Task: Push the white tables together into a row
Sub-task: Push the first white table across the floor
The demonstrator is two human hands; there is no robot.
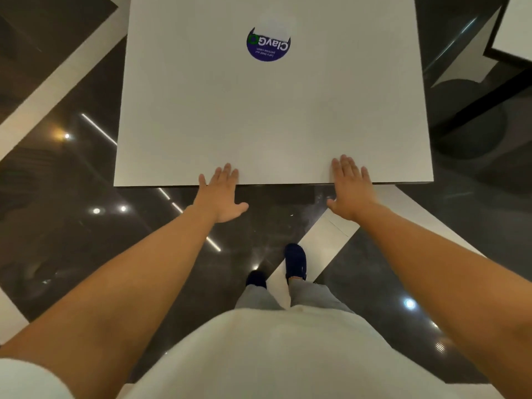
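A square white table [270, 116] fills the upper middle of the head view, with a round purple sticker [268, 44] near its far side. My left hand [221, 194] lies flat with spread fingers over the table's near edge, left of centre. At the same edge, further right, my right hand [349, 187] is flat with its fingers on the tabletop. Neither hand holds anything. Part of another white table [515, 27] shows at the top right corner, apart from this one.
The floor [72, 211] is dark and glossy with white stripes [43, 90] and light reflections. A round dark table base [472, 119] stands under the top right table. My feet in dark shoes [295, 262] stand just behind the near edge.
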